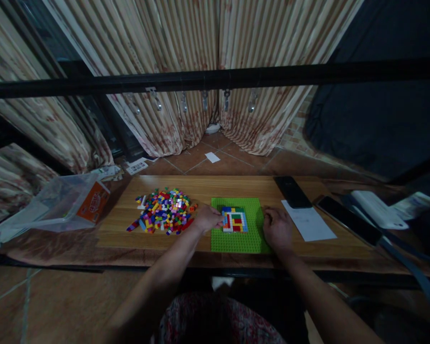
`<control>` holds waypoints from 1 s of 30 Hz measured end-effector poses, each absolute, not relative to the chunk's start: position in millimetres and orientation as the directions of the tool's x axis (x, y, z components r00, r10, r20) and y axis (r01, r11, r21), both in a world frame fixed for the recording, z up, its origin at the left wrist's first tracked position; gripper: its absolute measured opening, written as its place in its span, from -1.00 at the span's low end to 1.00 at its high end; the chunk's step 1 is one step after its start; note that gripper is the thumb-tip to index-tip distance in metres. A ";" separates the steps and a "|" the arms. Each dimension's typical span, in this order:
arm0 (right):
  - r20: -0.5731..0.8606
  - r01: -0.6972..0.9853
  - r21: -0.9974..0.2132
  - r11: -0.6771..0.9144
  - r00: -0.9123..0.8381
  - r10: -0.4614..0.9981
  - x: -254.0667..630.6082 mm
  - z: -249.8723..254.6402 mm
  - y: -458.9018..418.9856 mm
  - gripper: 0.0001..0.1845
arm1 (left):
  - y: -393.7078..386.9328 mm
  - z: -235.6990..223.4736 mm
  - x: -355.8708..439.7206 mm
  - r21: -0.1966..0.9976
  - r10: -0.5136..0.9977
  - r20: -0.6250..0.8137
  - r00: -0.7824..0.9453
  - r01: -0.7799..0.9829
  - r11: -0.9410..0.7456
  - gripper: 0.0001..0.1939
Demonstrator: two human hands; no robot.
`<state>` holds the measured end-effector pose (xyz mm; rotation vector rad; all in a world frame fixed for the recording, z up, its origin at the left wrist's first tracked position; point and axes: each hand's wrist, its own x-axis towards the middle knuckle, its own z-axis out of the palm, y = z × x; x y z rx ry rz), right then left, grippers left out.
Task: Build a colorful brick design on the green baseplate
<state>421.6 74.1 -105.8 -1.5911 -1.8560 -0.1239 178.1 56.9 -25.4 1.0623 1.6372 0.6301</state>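
A green studded baseplate (252,241) lies on the wooden board, bearing a low block of coloured toy bricks (235,220) with a white, blue and yellow border and red pieces inside. My left hand (209,218) reaches in from the left, fingertips pinched together at the left side of this brick block; whatever they hold is too small to make out. At the plate's right edge rests my right hand (277,228), fingers curled in, their inside hidden. Left of my left hand spreads a heap of loose toy bricks (166,210) in many colours.
On the right lie a black phone (293,192), a white sheet of paper (310,222) and another dark phone (349,220). A clear plastic box (62,200) with an orange label stands at the left. A black horizontal bar (186,82) crosses before the curtains.
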 end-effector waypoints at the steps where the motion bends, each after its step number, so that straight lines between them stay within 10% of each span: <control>1: 0.547 0.904 -0.345 0.251 -0.023 0.837 421.4 -105.4 74.1 -0.78 | 57.3 -25.1 178.0 0.816 0.877 -0.476 -0.073 0.334 0.471 -0.92; 30: 0.541 0.911 -0.328 0.250 -0.036 0.840 421.2 -107.3 74.5 -0.77 | 59.9 -23.1 179.1 0.790 0.859 -0.506 -0.082 0.355 0.499 -0.95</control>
